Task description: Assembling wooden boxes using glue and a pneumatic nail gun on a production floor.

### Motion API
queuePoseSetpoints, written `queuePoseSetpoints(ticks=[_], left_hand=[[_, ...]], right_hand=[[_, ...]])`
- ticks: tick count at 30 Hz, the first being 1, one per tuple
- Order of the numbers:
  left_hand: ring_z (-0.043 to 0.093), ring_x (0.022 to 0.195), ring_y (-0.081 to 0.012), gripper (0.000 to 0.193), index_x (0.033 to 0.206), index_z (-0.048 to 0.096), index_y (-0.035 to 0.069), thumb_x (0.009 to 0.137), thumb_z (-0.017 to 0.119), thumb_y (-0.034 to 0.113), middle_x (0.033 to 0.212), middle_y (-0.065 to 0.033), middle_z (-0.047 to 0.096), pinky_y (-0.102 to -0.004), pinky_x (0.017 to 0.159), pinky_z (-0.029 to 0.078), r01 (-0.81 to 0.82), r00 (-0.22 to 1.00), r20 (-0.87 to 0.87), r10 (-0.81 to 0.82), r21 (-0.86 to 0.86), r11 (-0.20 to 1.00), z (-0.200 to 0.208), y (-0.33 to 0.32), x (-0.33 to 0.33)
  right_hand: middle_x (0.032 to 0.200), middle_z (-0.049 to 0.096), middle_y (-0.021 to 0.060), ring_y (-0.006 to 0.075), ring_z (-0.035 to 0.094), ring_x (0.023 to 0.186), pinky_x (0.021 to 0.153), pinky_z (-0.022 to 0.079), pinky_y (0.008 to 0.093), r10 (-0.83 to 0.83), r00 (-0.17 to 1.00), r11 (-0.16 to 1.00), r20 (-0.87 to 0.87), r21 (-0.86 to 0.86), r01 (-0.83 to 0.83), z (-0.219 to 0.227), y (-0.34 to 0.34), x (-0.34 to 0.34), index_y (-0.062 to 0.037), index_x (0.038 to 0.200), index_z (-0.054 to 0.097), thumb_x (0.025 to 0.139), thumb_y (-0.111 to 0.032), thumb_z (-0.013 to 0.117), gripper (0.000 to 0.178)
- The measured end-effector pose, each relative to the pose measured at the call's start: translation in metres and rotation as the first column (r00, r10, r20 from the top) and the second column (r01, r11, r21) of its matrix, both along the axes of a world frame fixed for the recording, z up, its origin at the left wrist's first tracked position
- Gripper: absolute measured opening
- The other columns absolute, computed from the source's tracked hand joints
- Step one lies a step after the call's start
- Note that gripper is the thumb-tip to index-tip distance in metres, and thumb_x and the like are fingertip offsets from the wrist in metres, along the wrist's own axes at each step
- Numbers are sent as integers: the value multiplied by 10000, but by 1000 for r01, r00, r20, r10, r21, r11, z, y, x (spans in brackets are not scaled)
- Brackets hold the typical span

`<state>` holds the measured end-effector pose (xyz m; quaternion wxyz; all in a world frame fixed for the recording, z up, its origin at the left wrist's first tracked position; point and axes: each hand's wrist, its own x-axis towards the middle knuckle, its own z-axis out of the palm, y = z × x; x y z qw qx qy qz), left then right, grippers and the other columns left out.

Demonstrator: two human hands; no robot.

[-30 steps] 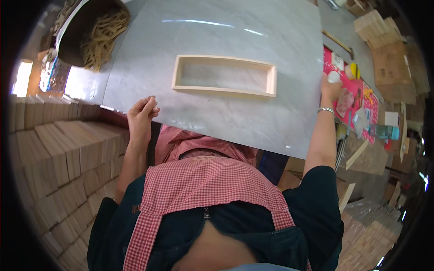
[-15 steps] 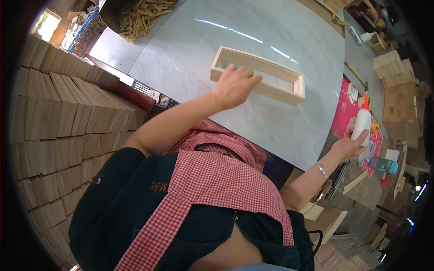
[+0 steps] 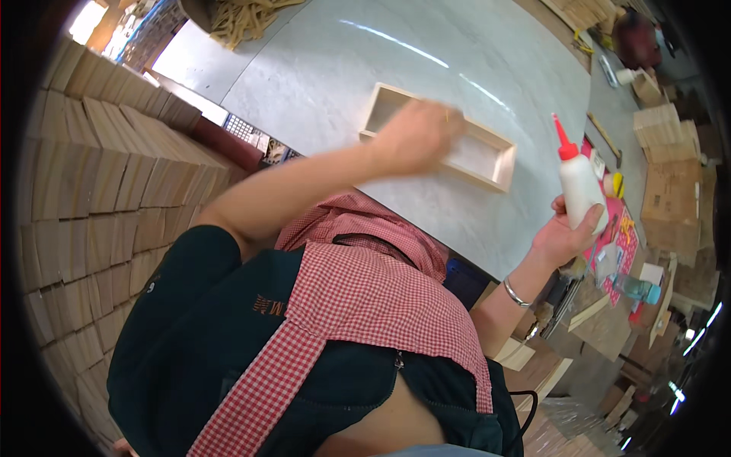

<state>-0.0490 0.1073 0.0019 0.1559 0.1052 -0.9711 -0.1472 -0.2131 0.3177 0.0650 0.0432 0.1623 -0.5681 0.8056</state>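
Note:
My right hand (image 3: 565, 238) grips a white squeeze bottle (image 3: 581, 186) with a red cap and pointed nozzle, a glue bottle by its shape. The bottle stands nearly upright in the picture, nozzle away from me, at the table's right edge. A long rectangular frame (image 3: 499, 169) of pale wood rests on the grey marbled table (image 3: 304, 99). Over the frame's near side is my left hand (image 3: 420, 139), its fingers smeared by motion. Whether it touches the wood or holds anything, I cannot make out.
Stacked wooden boards (image 3: 114, 160) rise close on my left. A container of tan strips (image 3: 247, 19) sits at the table's far left. To the right are a hammer (image 3: 605, 141), a yellow tape roll (image 3: 614, 185), a clear bottle (image 3: 638, 289) and cardboard boxes (image 3: 670, 202).
My right hand has brought the glue bottle leftward to the table's edge. My left hand has shifted right along the frame. The frame has barely moved.

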Motion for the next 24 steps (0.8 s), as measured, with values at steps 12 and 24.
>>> queuePoseSetpoints(ticks=[12,24], left_hand=[[262,1504,-317,630,1445,497,88,952,579,471,1584,-133,362,-531,1241,152,169,976,138,-166,-12,985,-40,15,43],[255,1510,-353,565,1304,581,31,927,603,452,1567,-190,368,-531,1228,205,89,972,-224,-79,36,995,-75,46,67]], right_hand=[[1176,586,149,263,618,931,707,554,303,538,843,761,-8,435,-481,-49,-83,65,-26,1254,522,876,-234,721,475],[1202,587,141,269,597,1050,911,515,357,642,754,689,-139,537,-487,-61,-112,69,-30,1264,509,847,-188,754,508]])
